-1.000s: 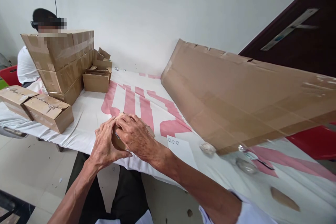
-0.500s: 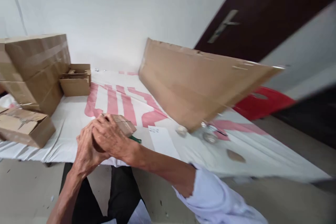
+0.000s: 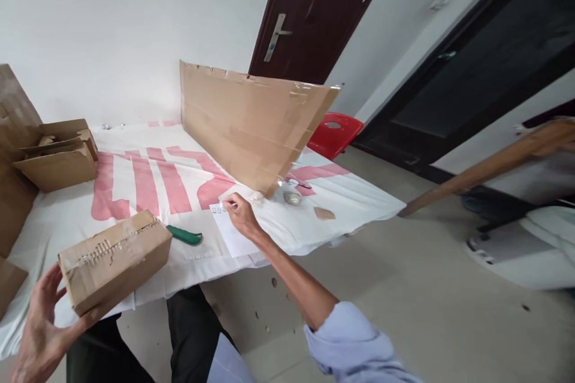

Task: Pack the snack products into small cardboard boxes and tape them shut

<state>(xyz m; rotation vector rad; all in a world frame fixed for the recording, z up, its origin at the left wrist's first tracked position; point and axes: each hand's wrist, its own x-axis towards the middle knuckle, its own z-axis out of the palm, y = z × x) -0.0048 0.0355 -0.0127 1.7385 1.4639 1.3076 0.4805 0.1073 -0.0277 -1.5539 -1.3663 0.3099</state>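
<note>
A small taped cardboard box [image 3: 117, 257] rests at the table's front edge, its ragged tape seam facing up. My left hand [image 3: 45, 317] grips its left end, fingers at the end face and thumb along the lower front edge. My right hand [image 3: 240, 212] is pinched over the top of a white paper sheet [image 3: 236, 236] with small marks. Whatever is in its fingertips is too small to make out. Between box and sheet lies a green-handled cutter [image 3: 185, 235].
A big cardboard panel [image 3: 251, 125] stands on the cloth-covered table [image 3: 135, 137]. Behind the panel is a red chair [image 3: 335, 134]. Open small boxes [image 3: 63, 155] are at left. A tape roll [image 3: 293, 197] and brown scrap [image 3: 324, 213] lie at right. A wooden beam [image 3: 489, 164] slants beyond.
My right hand has left the small box and moved right to the paper sheet. The left hand keeps the box, now lower left in view. The view has turned right.
</note>
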